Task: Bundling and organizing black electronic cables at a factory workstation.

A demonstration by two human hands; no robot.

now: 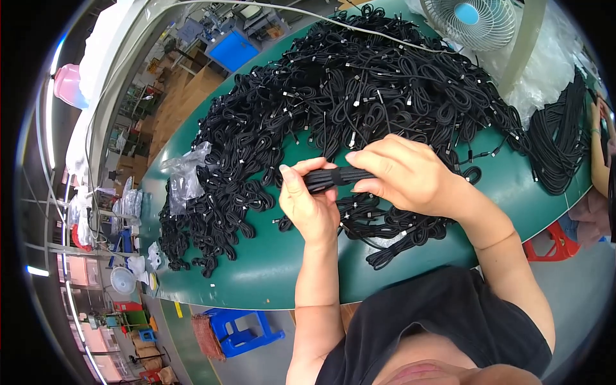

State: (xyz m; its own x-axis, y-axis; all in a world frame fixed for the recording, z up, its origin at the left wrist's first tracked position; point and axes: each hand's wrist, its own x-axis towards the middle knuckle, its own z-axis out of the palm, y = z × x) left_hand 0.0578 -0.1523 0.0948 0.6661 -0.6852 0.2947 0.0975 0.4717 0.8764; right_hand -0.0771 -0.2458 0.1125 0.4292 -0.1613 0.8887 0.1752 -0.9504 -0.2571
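Note:
Between my two hands, above the green table (250,282), is a coiled black cable bundle (336,178) with a dark band around its middle. My left hand (308,204) is closed around the bundle's left end, thumb on top. At its right end, my right hand (404,173) pinches it between thumb and bent fingers. Beyond my hands spreads a large heap of similar black cables (385,90), many with pale metal plugs. Several more bundles (410,240) lie just below my right hand, close to the table's near edge.
A clear plastic bag (187,176) lies on the cables at the left. At the far right are a white fan (471,22), a long cable hank (559,138) and another person's arm (600,160). Blue (240,333) and red stools (553,244) stand beside the table.

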